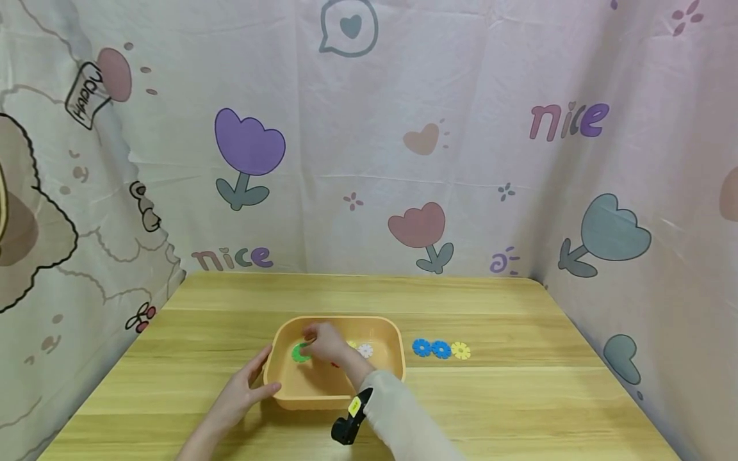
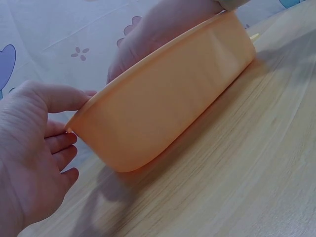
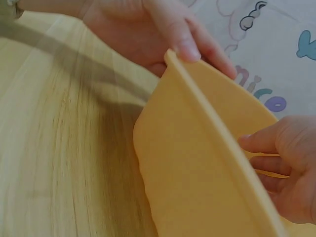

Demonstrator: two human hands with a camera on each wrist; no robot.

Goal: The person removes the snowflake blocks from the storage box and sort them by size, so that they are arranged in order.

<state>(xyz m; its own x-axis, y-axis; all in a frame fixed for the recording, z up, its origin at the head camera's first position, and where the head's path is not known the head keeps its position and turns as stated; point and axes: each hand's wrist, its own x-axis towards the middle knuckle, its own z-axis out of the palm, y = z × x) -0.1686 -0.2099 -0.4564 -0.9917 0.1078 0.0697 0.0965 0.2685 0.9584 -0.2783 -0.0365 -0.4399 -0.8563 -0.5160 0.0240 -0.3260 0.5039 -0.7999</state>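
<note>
Pale sleeve (image 1: 403, 413): slanting in from the near right, black wrist camera (image 1: 348, 424) attached — best lifted clear of the near rim.
Left hand (image 1: 242, 390): pinching the near left corner, thumb over the rim, fingers outside; a light, steady hold probably enough against sliding.
Orange tub (image 1: 314, 402): resting on the desk (image 1: 519, 410), open side up.
Right hand (image 1: 325, 344): inside the tub, fingers partly bent at the green disc; pinched or merely touched — cannot tell.
Green disc (image 1: 297, 353): toward the left inside the tub, partly covered by fingertips; thin, so likely better taken by the edge than pressed on the face.
White disc (image 1: 366, 351): right of the green one, beside a partly hidden yellow piece (image 1: 352, 344); worth leaving undisturbed.
Disc row (image 1: 441, 349): two blue, one yellow, right of the tub.
Printed cloth (image 1: 346, 230): beyond the far edge.
</note>
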